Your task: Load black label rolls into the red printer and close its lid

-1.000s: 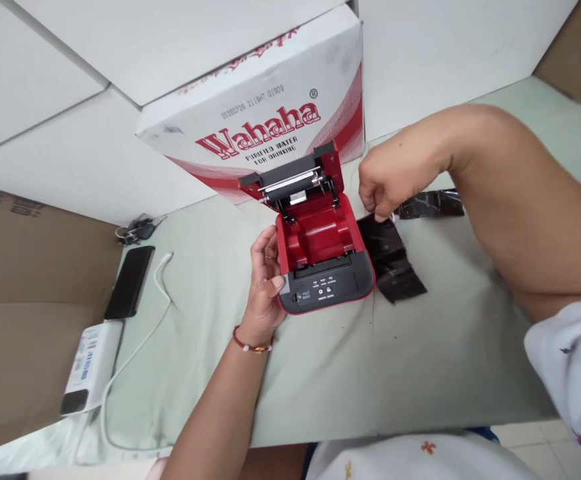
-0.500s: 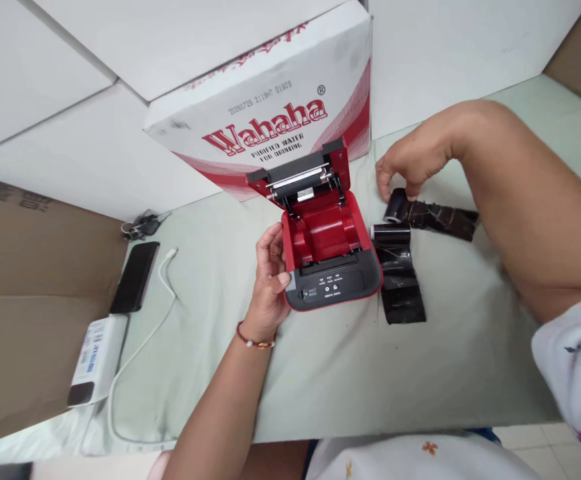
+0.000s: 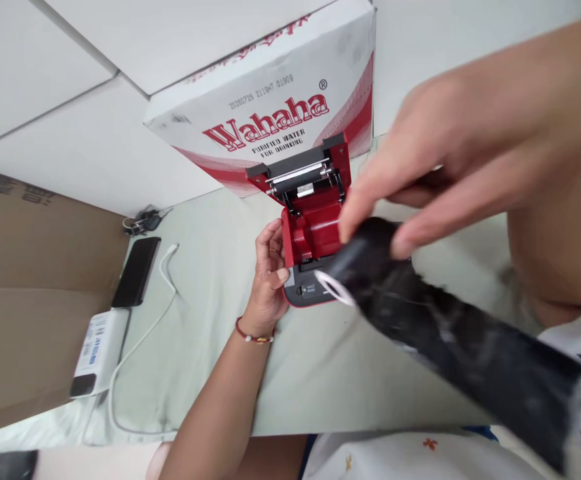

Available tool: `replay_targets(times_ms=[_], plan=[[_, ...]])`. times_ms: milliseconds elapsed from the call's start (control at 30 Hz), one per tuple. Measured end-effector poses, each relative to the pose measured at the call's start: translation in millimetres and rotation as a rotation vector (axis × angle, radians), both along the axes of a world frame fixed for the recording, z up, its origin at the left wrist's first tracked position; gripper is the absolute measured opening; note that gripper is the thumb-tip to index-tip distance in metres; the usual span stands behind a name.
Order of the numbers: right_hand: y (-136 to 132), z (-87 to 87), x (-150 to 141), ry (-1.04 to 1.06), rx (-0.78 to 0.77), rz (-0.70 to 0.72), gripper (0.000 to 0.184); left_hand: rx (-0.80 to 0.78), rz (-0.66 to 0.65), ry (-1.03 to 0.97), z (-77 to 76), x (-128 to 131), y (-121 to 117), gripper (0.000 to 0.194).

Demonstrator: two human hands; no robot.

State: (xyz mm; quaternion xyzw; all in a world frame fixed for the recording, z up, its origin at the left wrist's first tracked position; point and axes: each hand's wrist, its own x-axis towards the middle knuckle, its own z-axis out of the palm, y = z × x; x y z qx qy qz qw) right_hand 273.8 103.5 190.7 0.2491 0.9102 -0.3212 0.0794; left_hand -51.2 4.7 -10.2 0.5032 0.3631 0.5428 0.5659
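Note:
My left hand (image 3: 265, 287) grips the left side of a small red and black label printer (image 3: 320, 233), thumb on its dark front panel. The printer's lid (image 3: 300, 167) is tipped up, with a roller across it, and part of the red inner bay shows. Close to the camera, my right hand (image 3: 460, 147) pinches a roll of black ribbon (image 3: 370, 253) between thumb and fingers. The roll has a white core end, and a long loose strip trails from it toward the lower right. Hand and ribbon hide the printer's right side and the second roll beyond.
Behind the printer a white and red water carton (image 3: 270, 113) leans on white panels. At the left lie a black phone (image 3: 136, 272), keys (image 3: 145, 220), a white box-shaped device (image 3: 98, 353) and a white cable (image 3: 145, 333). A brown cardboard box (image 3: 35, 293) borders the cloth-covered surface.
My right hand has lifted the black ribbon roll off the cloth and brought it left and closer to the camera, partly over the printer. My left hand and the printer stay almost in place.

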Motion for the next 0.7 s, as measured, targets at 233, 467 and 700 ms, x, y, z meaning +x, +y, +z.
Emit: replay_targets(times_ms=[233,467,700], plan=[[-35,-27.3,-88,-0.267,0.331,-0.257,0.015,0.009,-0.014,0.009,1.3,0,0,0.085],[-35,-44.1,-93,-0.329,0.399,-0.292,0.018,0.004,-0.023,-0.012,-4.2,-1,2,0.086],[-31,-46.1,-89,-0.359,0.415,-0.205,0.025,0.006,-0.018,-0.033,-2.2,3,1,0.084]])
